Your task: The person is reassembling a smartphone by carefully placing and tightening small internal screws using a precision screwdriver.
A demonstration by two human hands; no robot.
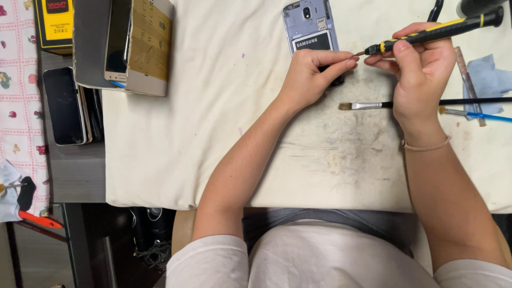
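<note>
At near edge: the person's two forearms crossed the white cloth [176, 133] that covered the worktop, a pale bracelet [425, 145] on the right wrist.
Cloth centre: grey smudges stained the patch just below the hands.
Left hand [308, 74]: closed in a pinch, thumb and forefinger meeting at the screwdriver's metal tip; whether a screw sat between them was too small to tell.
Right hand [421, 66]: closed around the screwdriver [437, 32], a black and yellow one, held nearly level with its tip pointing left.
Phone [312, 32]: lay at the cloth's far edge, just beyond the left hand and partly hidden by it, back cover off, battery still seated in the frame.
Progress, as a judgement: the back was already off; the battery and inner frame looked still in place, so most of the stripping seemed left.
Brushes: three counted at the right side: one flat brush [368, 105] with a black handle running under the right hand, one with a blue handle [474, 114], one pale stick [469, 82] over a blue rag [490, 80].
Left edge, off the cloth: a dark phone [64, 105] face up on a small stack, two more handsets leaning in a grey tray [90, 42], a yellow box [53, 21] at the far corner.
Screwdrivers: one.
</note>
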